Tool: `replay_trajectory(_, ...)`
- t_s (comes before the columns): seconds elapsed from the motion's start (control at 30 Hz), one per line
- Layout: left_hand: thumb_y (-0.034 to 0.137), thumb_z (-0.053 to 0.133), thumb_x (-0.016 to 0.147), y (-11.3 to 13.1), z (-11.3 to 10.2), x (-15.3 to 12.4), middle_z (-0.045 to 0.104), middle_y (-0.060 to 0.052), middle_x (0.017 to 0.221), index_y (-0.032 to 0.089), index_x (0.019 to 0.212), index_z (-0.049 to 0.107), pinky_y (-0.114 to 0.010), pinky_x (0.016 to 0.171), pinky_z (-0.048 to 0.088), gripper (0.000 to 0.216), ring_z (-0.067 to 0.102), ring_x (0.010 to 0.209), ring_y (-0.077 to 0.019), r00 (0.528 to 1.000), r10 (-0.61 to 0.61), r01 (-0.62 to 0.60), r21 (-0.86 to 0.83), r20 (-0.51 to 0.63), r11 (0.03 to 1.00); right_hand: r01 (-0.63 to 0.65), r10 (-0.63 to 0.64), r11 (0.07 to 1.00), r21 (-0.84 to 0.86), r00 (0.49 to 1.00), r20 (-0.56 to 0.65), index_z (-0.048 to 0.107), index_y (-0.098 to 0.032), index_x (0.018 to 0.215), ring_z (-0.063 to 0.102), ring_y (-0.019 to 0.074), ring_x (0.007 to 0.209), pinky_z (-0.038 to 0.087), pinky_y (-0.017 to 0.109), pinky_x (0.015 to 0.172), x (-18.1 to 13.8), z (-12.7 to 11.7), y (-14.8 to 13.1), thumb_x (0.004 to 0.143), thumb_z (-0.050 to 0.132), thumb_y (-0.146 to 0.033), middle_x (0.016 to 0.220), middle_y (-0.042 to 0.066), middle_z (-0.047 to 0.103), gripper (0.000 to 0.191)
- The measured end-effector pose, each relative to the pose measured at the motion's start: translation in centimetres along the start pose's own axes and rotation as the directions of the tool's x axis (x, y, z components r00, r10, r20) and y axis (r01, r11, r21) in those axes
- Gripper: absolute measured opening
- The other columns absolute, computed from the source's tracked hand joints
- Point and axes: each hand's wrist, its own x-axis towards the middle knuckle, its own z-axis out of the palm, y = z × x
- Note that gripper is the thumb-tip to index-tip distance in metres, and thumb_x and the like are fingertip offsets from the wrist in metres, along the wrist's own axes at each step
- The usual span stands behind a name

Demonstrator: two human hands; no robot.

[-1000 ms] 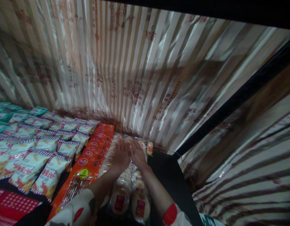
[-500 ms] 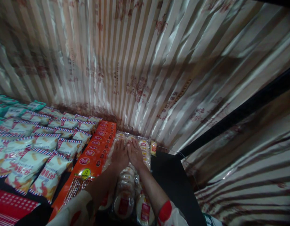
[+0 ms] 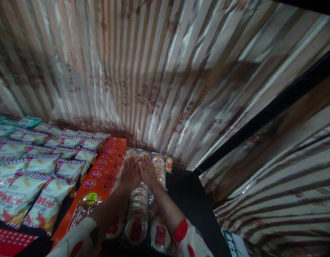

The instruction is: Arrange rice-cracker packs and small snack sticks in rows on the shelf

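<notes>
Rows of round pale cakes in clear wrappers [image 3: 136, 229] run away from me, overlapping one another. My left hand [image 3: 130, 174] lies flat on the far part of these rows, its fingers stretched forward. Close beside it, my right hand [image 3: 148, 171] rests on the same packs with fingers extended, the two hands nearly touching. Neither hand grips anything. Under my palms the packs are hidden. Left of the cakes lies a row of overlapping orange snack packets [image 3: 100, 167], with brown sticks showing through the nearest one.
Several white snack bags with striped edges [image 3: 44, 200] fill the left side, with green bags [image 3: 31, 122] behind them. A small yellow packet [image 3: 168, 164] sits by the far right corner. Striped plastic sheeting [image 3: 143, 71] rises behind, crossed by a dark pole [image 3: 261, 114]. A black table surface [image 3: 188, 200] shows at right.
The whole view has shifted, so the goods and hands appear slightly further left. Both hands still lie flat on the cake packs, with little change in their pose.
</notes>
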Motion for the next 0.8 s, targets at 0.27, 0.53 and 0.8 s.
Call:
replay_trajectory(0.27,0.034,0.032,0.092,1.8,0.9,0.8,0.035,-0.018,0.146,0.017,0.137,0.044,-0.054,0.11,0.021,0.049,0.026,0.138,-0.0326,0.991,0.032,-0.032,0.009,-0.126,0.999,-0.094,0.087,0.994,-0.057,0.99,-0.109,0.049,-0.012,0.133,0.03,0.0227,0.138,0.027,0.04,0.113,-1.7,-2.7,2.7,0.097,0.021,-0.036,0.145,0.012,0.04,0.052)
replay_trajectory(0.53,0.034,0.032,0.092,4.6,0.9,1.5,0.04,-0.015,0.144,0.013,0.136,0.044,-0.054,0.11,0.024,0.051,0.029,0.137,-0.0306,0.989,0.126,-0.13,-0.042,-0.083,0.991,-0.053,0.045,0.994,-0.099,0.996,-0.079,0.046,-0.012,0.136,0.026,0.0213,0.14,0.024,0.042,0.114,-2.8,-2.3,5.8,0.097,0.02,-0.033,0.144,0.01,0.042,0.05)
replay_trajectory(0.8,0.032,0.035,0.091,4.3,0.6,1.8,0.039,-0.011,0.146,0.017,0.136,0.045,-0.053,0.111,0.024,0.049,0.028,0.138,-0.0297,0.992,0.124,-0.125,-0.039,-0.04,0.991,-0.125,0.126,0.99,-0.058,0.992,0.005,0.045,-0.014,0.137,0.023,0.021,0.141,0.021,0.042,0.115,-2.4,-2.0,5.4,0.098,0.02,-0.034,0.146,0.009,0.039,0.05)
